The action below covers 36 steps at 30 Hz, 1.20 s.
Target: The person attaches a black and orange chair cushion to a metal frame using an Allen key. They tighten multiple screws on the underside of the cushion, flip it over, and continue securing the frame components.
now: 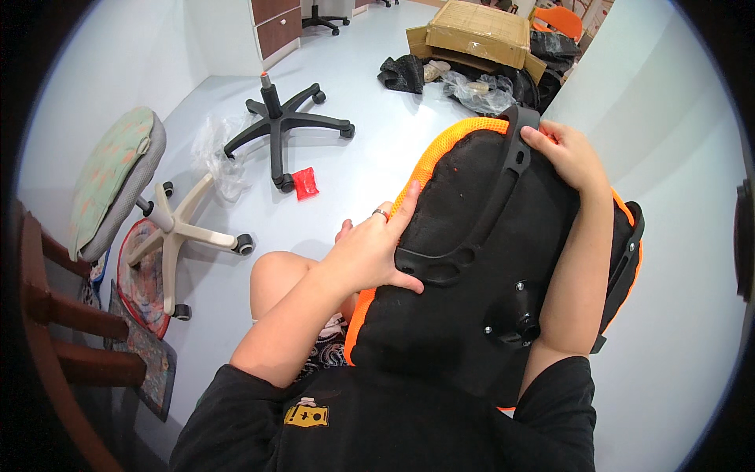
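Note:
A chair seat with a black underside and orange mesh edging leans upright against my body. A curved black plastic armrest lies across its underside. At the armrest's far end, my right hand is closed round it, thumb on the near side. My left hand grips the seat's left edge, its thumb by the armrest's near foot and a ringed finger along the mesh. Some of its fingers are hidden behind the edge. A second black armrest shows at the seat's right side. A round black mount with screws sits on the underside.
A black wheeled chair base stands on the floor, with a red packet and clear plastic wrap beside it. To the left are a stool and wooden furniture. An open cardboard box lies at the back.

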{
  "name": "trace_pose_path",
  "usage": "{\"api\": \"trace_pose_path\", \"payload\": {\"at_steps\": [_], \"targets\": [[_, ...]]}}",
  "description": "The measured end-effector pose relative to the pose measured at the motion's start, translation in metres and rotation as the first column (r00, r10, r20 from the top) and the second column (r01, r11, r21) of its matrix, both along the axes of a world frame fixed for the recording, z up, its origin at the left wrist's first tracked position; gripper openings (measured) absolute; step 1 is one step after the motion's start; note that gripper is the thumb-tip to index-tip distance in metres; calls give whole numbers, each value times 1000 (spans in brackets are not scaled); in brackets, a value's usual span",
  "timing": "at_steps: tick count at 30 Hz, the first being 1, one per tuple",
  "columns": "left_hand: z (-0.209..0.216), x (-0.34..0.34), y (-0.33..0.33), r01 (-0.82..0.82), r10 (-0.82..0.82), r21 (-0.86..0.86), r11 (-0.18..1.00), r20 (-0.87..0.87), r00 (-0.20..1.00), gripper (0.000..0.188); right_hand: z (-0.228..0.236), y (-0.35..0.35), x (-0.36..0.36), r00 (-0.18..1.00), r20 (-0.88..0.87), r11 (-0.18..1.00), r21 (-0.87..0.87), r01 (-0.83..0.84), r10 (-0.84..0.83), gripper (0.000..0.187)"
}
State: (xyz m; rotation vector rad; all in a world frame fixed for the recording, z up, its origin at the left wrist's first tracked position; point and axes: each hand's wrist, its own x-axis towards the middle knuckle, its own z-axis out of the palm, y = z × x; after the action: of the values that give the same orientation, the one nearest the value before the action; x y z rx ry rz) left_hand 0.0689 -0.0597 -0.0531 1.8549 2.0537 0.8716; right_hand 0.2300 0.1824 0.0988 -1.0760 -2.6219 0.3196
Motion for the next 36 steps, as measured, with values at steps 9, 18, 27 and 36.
{"api": "trace_pose_path", "payload": {"at_steps": [9,18,27,36], "targets": [[0,5,5,-13,14,-32,999,31,999,141,-14,15,5,1000,-15,998,-53,-19,19,61],[-7,1,9,-5,13,-74,997,115,993,140,-27,23,-2,998,18,999,-4,-53,53,59],[-14,-3,30,61,-26,-245,968,143,989,139,-56,43,3,998,60,997,-76,28,-24,58],[-18,-2,52,47,9,-370,928,149,989,138,-94,79,9,997,50,978,-196,69,-61,64]]}}
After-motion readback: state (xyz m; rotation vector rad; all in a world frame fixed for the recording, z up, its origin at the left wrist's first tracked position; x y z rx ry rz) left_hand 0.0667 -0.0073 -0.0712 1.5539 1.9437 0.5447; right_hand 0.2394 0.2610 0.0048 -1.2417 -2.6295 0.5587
